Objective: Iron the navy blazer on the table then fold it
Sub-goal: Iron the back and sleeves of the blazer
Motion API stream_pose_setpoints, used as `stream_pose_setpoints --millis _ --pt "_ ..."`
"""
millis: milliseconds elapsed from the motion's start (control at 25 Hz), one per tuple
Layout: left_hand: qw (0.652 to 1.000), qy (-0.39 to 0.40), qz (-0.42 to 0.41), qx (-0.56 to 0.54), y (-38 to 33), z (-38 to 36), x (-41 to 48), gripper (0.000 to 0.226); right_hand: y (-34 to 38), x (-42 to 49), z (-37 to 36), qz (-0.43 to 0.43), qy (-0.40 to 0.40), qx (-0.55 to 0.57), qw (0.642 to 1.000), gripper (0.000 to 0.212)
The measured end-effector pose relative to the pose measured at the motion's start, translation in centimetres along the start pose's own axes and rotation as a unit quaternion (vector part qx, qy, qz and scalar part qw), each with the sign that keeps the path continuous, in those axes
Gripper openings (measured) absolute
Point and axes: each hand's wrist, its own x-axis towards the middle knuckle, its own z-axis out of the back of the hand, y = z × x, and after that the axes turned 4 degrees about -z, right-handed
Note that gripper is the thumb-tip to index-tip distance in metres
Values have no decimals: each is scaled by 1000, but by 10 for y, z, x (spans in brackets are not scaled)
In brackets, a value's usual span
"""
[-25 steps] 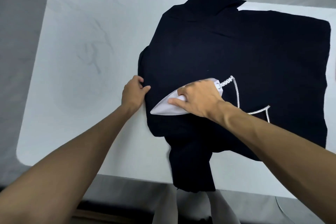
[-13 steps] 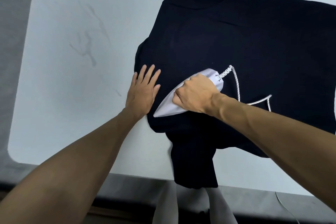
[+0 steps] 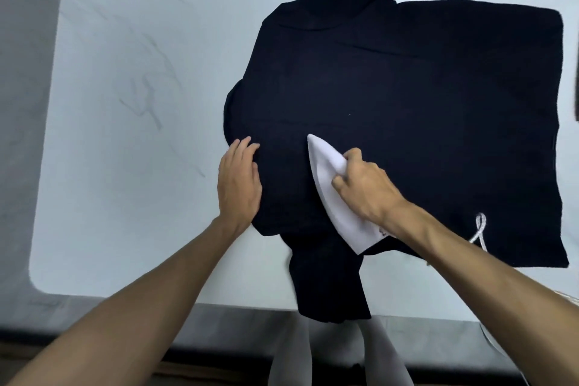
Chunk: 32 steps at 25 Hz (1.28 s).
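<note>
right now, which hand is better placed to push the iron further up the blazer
Right. The right hand grips the white iron on the navy blazer; the left hand lies flat, pinning its edge.

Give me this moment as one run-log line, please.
stage: ironing | right hand: grips iron on blazer | left hand: flat on blazer edge | fold: not started

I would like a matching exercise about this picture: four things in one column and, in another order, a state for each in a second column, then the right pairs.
Column one
1 left hand
2 right hand
3 iron
4 table

Column two
a grips the iron
b pale, with grey veins
c lies flat on the blazer
d rests on the blazer, tip toward the table's far side

Pairs: 1-c, 2-a, 3-d, 4-b
</note>
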Motion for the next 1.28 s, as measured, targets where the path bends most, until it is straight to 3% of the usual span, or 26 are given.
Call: stream_pose_setpoints --millis 160,280,520,680,880,1040,1280 --pt "997 49 61 16 -20 -11 -12 42 16 -8 -38 21 -45 64 997 36" --pt "990 79 62 99 -25 -23 -13 52 21 -10 -54 16 -98 10 995 52" --pt "980 85 41 178 -19 -40 -19 60 15 -6 -53 26 -103 -55 993 57" --pt "972 97 46 211 -19 -42 -17 60 -29 -18 -51 5 -121 -88 989 66" --pt "968 100 48 226 -25 -38 -15 57 -53 -34 -45 -13 -133 -108 985 60" --pt "982 68 -16 177 -50 -39 -15 48 -30 -24 -45 21 -140 -80 987 56" --pt "973 113 4 200 -63 -64 -21 61 -57 -21 -49 3 -149 -160 976 69"
